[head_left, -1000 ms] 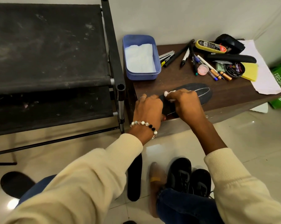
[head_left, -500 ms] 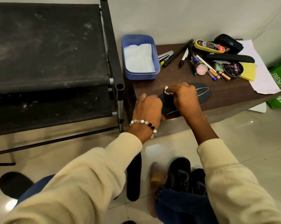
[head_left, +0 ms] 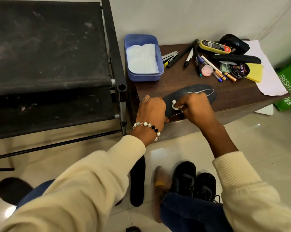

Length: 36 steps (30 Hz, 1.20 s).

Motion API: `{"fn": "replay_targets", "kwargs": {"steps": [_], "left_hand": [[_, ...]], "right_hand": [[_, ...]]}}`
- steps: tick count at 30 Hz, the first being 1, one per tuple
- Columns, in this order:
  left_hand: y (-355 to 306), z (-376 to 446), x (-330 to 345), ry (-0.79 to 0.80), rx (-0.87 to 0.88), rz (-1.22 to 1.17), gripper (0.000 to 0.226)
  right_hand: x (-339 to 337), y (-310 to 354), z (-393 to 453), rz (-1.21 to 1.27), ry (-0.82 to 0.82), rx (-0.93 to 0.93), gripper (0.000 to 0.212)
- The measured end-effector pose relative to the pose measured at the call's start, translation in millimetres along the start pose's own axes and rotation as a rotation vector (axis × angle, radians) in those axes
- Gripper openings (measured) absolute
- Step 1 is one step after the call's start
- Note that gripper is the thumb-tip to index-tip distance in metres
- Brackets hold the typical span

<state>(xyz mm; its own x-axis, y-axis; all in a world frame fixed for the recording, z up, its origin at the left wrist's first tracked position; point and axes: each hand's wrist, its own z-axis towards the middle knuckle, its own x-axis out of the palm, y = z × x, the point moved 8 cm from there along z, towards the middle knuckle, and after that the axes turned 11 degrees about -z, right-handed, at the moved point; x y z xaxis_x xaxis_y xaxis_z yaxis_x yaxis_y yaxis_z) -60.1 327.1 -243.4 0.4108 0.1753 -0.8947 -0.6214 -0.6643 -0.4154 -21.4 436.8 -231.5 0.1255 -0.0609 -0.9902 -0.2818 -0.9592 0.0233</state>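
Observation:
A black shoe insole (head_left: 196, 92) lies on the dark brown wooden table (head_left: 238, 96), its heel end at the table's front edge. My left hand (head_left: 152, 109) grips that heel end and holds it down, fingers curled over the edge. My right hand (head_left: 195, 107) pinches a small white wad (head_left: 175, 106) and presses it on the insole's middle. White stitching shows near the insole's toe.
A blue tub (head_left: 142, 75) with white cloth stands at the table's back left. Pens, a polish tin (head_left: 239, 70), brushes, a yellow sponge and paper crowd the back right. A black fabric rack (head_left: 49, 64) is left. Black shoes (head_left: 194, 180) and another insole (head_left: 137, 181) lie on the floor.
My right hand with the white wad has slid along the insole toward the heel end and my left hand. The left hand has stayed in place.

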Motion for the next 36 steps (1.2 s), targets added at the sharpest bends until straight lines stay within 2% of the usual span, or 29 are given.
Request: {"fn": "replay_targets", "kwargs": {"steps": [3,7,9,13,15,16,19,20,21,23,25,28,32,34,36], "left_hand": [[-2,0,-2,0.002,0.019,0.005,0.045],[3,1,2,0.023,-0.011,-0.033,0.047],[3,0,2,0.026,-0.018,-0.05,0.049],[3,-4,-4,0.002,-0.037,-0.073,0.05],[2,-7,-7,-0.017,-0.041,-0.104,0.051],[1,-9,-8,-0.023,-0.039,-0.128,0.051],[-1,-13,-9,-0.035,-0.036,-0.171,0.053],[-2,-14,-10,-0.032,-0.04,-0.161,0.052],[-3,-15,-10,-0.026,-0.044,-0.146,0.05],[-5,-15,-10,-0.018,-0.051,-0.116,0.047],[-6,-15,-10,-0.014,-0.053,-0.099,0.044],[-8,-14,-10,-0.009,-0.057,-0.091,0.041],[-9,-13,-10,-0.014,-0.042,-0.074,0.038],[-7,-12,-10,0.01,-0.039,-0.085,0.042],[-5,-12,-11,0.03,-0.036,-0.096,0.045]], "right_hand": [[-3,-7,15,-0.026,-0.084,0.069,0.031],[-8,5,17,-0.101,-0.191,0.027,0.032],[-10,8,11,-0.103,-0.142,-0.031,0.03],[-15,8,-11,-0.016,0.064,-0.183,0.021],[-15,-10,-21,-0.005,0.11,-0.082,0.023],[-18,-26,-25,0.021,0.068,0.038,0.024],[-44,-76,-48,0.23,-0.307,0.414,0.02],[-48,-84,-55,0.292,-0.398,0.483,0.019],[-46,-86,-58,0.324,-0.412,0.512,0.02],[-31,-72,-52,0.309,-0.307,0.451,0.019],[-17,-45,-43,0.145,-0.201,0.307,0.019],[-6,-14,-38,-0.058,-0.202,0.185,0.024],[-5,12,-44,-0.042,-0.241,0.028,0.027],[-5,-4,-47,0.0,-0.281,0.019,0.032],[-3,-29,-45,-0.024,-0.235,0.129,0.036]]}}
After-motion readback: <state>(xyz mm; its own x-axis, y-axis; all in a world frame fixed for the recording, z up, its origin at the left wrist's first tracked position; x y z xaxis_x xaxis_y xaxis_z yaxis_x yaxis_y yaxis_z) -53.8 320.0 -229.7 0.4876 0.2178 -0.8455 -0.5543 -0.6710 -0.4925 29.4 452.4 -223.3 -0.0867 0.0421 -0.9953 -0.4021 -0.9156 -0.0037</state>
